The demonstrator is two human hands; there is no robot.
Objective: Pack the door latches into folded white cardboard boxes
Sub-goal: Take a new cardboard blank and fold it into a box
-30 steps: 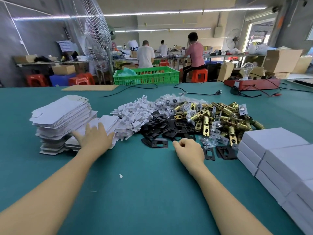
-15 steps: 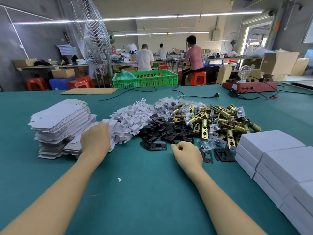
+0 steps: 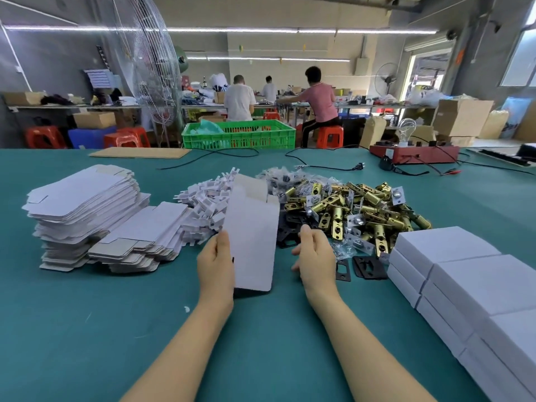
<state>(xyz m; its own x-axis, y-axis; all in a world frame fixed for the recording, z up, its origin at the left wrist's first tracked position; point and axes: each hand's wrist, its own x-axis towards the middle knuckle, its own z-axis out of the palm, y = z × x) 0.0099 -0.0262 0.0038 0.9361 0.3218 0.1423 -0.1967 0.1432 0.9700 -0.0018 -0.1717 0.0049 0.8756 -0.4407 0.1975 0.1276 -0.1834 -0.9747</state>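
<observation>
My left hand [image 3: 216, 266] grips the left edge of a flat white box blank [image 3: 251, 239], held upright above the green table [image 3: 261, 343]. Just to the blank's right my right hand [image 3: 314, 258] hovers with fingers loosely apart and nothing in it. Behind the hands lies a pile of brass door latches [image 3: 356, 208], with black plates [image 3: 368, 266] and bagged screws around it. White cardboard inserts [image 3: 203, 203] are heaped at centre. Stacks of flat blanks [image 3: 84, 204] stand at the left, and closed white boxes [image 3: 470, 274] are stacked at the right.
At the table's far edge stand a green crate [image 3: 237, 134], a brown cardboard sheet [image 3: 139, 152] and a red device with a bulb [image 3: 414, 153], its black cables trailing over the table. Three people work at benches beyond. A large fan [image 3: 148, 68] stands behind the left.
My left hand has lifted one flat blank off the lower left stack and brought it to the centre. My right hand has moved from the black plates toward the blank's right edge, its fingers spreading.
</observation>
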